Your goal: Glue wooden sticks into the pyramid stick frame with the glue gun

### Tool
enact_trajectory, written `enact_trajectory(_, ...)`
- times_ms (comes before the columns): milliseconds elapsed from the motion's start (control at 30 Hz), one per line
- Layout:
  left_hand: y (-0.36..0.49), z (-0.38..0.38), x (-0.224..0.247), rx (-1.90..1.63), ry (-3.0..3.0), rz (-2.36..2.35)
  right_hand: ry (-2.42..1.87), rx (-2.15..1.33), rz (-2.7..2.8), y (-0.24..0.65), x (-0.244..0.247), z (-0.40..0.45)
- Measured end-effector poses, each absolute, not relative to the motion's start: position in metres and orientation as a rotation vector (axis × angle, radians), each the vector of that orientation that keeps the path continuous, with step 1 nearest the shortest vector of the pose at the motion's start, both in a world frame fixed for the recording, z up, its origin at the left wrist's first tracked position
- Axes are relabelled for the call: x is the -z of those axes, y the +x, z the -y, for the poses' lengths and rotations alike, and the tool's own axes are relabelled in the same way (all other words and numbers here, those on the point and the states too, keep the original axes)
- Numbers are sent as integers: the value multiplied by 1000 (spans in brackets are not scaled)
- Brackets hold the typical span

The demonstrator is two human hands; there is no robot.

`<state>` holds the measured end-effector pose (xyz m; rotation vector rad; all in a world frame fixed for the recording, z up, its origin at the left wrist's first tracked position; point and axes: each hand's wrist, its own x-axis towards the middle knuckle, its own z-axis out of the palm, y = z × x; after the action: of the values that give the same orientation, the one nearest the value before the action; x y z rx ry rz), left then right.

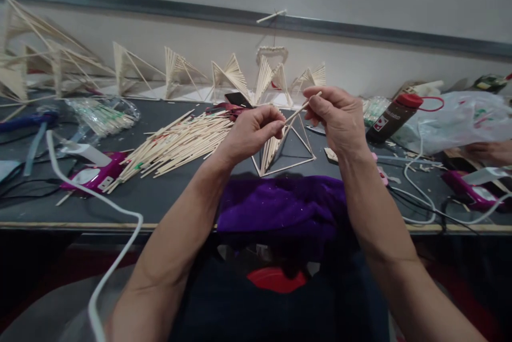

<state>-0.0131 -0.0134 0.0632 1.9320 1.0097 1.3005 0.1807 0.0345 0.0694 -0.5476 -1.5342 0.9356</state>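
Observation:
Between my two hands, above the table, is a thin wooden stick (298, 112). My left hand (258, 128) pinches its lower left end, and my right hand (334, 112) pinches the upper right end. Just below and behind them, a stick frame (286, 170) stands on the table, with a fan of sticks on its left side partly hidden by my left hand. A purple cloth (280, 206) lies at the table's front edge, under the frame. To the left of my left hand spreads a big loose pile of wooden sticks (180, 142).
Finished-looking twisted stick models (230, 75) line the wall. A magenta device (94, 174) with a white cable sits left; another magenta device (474, 190) is at right. A dark bottle (394, 118) with a red cap leans near a plastic bag (448, 118). Another person's hand (490, 152) shows far right.

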Motion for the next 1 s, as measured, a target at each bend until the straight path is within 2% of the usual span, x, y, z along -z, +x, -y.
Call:
enact_trajectory(267, -14, -1, -66, -1436, 1724, -1018, -567, -1079, 1315, 170, -84, -79)
enact_trajectory(533, -18, -4, -20, -1519, 1438, -1290, -842, -1393, 1063, 174, -70, -151)
enact_trajectory(800, -16, 3, 8, -1625, 1955, -1572, -1001, -1473, 1056, 162, -29, -181)
enact_trajectory(1000, -10, 6, 13, -1582, 2180, -1610, -992, -1547, 1269, 153, -23, -174)
